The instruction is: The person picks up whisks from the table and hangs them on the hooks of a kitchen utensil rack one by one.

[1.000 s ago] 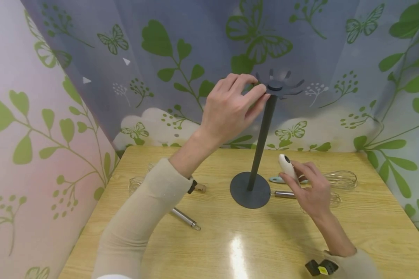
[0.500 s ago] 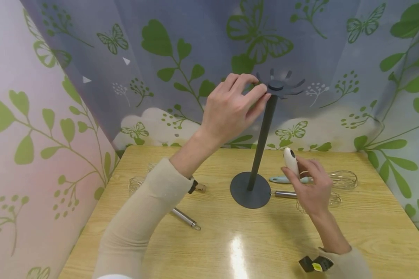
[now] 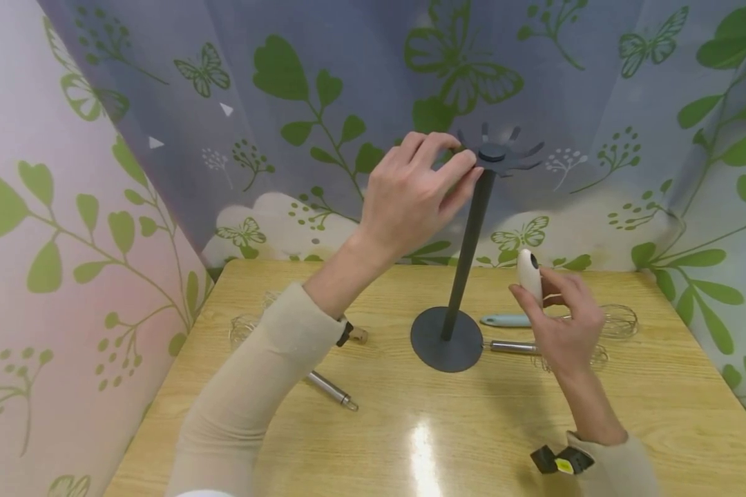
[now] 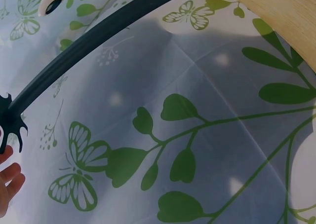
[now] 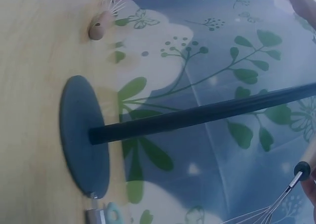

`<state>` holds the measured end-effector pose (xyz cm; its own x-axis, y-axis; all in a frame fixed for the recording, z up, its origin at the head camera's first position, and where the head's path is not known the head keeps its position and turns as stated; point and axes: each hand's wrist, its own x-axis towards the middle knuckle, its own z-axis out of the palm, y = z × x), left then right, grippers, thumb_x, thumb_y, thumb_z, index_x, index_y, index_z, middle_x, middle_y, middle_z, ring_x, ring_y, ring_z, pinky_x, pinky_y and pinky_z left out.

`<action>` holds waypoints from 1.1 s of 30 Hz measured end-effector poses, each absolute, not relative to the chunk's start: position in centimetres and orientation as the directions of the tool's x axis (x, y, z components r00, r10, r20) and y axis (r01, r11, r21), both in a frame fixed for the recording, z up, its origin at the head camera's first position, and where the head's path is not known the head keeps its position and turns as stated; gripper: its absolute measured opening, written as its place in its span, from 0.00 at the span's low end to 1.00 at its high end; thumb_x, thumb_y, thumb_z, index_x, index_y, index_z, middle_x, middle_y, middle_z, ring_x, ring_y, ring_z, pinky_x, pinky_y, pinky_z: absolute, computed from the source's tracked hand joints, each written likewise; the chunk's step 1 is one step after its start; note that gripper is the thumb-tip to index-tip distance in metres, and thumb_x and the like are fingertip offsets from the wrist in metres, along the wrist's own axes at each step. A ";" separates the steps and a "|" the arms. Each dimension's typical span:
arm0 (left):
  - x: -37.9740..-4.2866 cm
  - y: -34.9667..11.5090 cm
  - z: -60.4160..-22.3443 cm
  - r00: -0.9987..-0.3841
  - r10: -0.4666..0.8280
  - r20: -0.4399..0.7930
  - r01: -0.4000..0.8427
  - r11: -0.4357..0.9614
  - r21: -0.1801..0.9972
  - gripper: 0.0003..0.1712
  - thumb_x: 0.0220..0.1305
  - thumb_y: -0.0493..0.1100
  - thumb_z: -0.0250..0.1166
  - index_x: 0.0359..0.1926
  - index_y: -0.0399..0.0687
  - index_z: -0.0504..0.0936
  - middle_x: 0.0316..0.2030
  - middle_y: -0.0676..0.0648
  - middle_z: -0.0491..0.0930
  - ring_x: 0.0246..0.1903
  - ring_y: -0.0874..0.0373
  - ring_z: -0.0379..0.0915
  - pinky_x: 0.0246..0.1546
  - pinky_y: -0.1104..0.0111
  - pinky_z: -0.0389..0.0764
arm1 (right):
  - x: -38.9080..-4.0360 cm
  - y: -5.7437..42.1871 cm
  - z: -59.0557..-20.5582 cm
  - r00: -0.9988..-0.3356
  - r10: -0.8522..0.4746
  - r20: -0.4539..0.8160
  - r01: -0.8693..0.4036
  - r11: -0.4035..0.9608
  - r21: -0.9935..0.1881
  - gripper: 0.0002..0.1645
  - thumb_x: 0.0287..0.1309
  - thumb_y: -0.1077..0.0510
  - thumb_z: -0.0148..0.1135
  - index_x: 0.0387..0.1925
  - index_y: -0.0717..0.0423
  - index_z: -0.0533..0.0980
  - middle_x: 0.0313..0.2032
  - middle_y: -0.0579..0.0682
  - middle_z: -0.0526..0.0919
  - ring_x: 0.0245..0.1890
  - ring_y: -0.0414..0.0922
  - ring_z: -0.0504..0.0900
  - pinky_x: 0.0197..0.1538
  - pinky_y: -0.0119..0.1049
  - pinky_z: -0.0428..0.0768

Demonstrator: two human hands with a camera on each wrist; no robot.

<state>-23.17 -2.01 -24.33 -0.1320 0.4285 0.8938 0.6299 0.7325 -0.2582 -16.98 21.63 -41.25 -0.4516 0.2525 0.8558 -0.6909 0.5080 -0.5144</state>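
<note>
Right, white-handled whisk (image 3: 529, 276) is right of centre in the head view, off the worktop (image 3: 373, 455), smooth rounded handle pointing up with a dark oval near its tip. Right hand (image 3: 566, 317) pinches that handle between thumb and fingers. Left hand (image 3: 407, 193) is upper centre, thumb and forefinger pinching the left edge of the top of the stand (image 3: 470, 248). Stand is matt dark grey: flat round base, slim straight pole, ring of upturned prongs. Worktop is pale, grained wood with a glare patch low centre. Pale-blue-handled whisk (image 3: 505, 320) lies right of the base with a balloon of thin wire; shiny steel-handled whisk (image 3: 512, 347) lies just below it, handle end at the base edge, can't tell if touching. Left of centre: another steel whisk (image 3: 331, 390) and a wooden handle (image 3: 359, 335), both partly behind the beige sleeve (image 3: 255, 379). Right wrist cam adds the white-handled whisk's dark collar (image 5: 302, 170) and splayed wires, lower right, mostly masked by the hand in the head view; also the wooden piece's blunt end, upper left. Left wrist cam gets the curled prongs side-on at the left edge, plus the white handle tip, upper left.
</note>
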 end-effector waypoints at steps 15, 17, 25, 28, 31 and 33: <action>-23.1 -2.1 -24.2 -0.135 0.436 0.890 0.638 0.726 -0.258 0.20 0.83 0.53 0.52 0.42 0.54 0.88 0.45 0.47 0.88 0.44 0.50 0.83 0.41 0.64 0.86 | -17.2 19.8 -38.2 -0.398 0.318 0.860 -0.729 0.459 -0.507 0.33 0.52 0.46 0.84 0.41 0.74 0.86 0.37 0.28 0.80 0.35 0.23 0.82 0.38 0.13 0.78; -23.0 -2.1 -24.2 -0.137 0.437 0.889 0.637 0.726 -0.259 0.20 0.83 0.53 0.52 0.42 0.55 0.88 0.46 0.47 0.88 0.44 0.50 0.83 0.42 0.64 0.86 | -17.1 19.5 -37.8 -0.394 0.332 0.857 -0.732 0.451 -0.511 0.33 0.52 0.46 0.84 0.41 0.74 0.86 0.37 0.28 0.81 0.34 0.23 0.82 0.38 0.13 0.79; -23.0 -2.1 -24.2 -0.145 0.441 0.886 0.640 0.725 -0.256 0.19 0.83 0.53 0.53 0.43 0.55 0.88 0.46 0.47 0.88 0.44 0.50 0.83 0.42 0.64 0.86 | -16.9 18.2 -36.4 -0.343 0.381 0.859 -0.762 0.421 -0.491 0.39 0.49 0.40 0.84 0.41 0.75 0.85 0.36 0.30 0.82 0.34 0.25 0.84 0.37 0.14 0.80; -23.0 -2.1 -24.2 -0.145 0.440 0.886 0.642 0.724 -0.254 0.19 0.83 0.53 0.53 0.43 0.54 0.88 0.46 0.47 0.88 0.44 0.50 0.83 0.42 0.64 0.86 | -17.1 17.7 -35.9 -0.329 0.398 0.857 -0.771 0.410 -0.487 0.38 0.50 0.42 0.84 0.41 0.75 0.85 0.37 0.30 0.83 0.34 0.26 0.84 0.38 0.15 0.81; -23.0 -2.2 -24.2 -0.144 0.440 0.886 0.643 0.723 -0.254 0.19 0.83 0.53 0.53 0.43 0.54 0.88 0.46 0.47 0.88 0.44 0.50 0.83 0.42 0.64 0.86 | -17.2 17.3 -35.5 -0.327 0.409 0.852 -0.773 0.402 -0.490 0.36 0.50 0.44 0.85 0.41 0.75 0.85 0.37 0.30 0.83 0.34 0.26 0.84 0.38 0.16 0.81; -23.0 -2.2 -24.2 -0.144 0.441 0.886 0.643 0.722 -0.255 0.19 0.83 0.53 0.53 0.43 0.55 0.88 0.46 0.47 0.88 0.44 0.50 0.83 0.41 0.64 0.86 | -17.3 17.0 -35.1 -0.325 0.417 0.849 -0.774 0.399 -0.492 0.34 0.50 0.45 0.85 0.40 0.75 0.85 0.36 0.30 0.83 0.34 0.26 0.84 0.38 0.16 0.81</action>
<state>-23.04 -2.15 -24.20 -0.1435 0.4408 0.8861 0.6429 0.7222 -0.2551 -17.32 17.03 -35.13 -0.3245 0.4171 0.8490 -0.7741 0.3986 -0.4918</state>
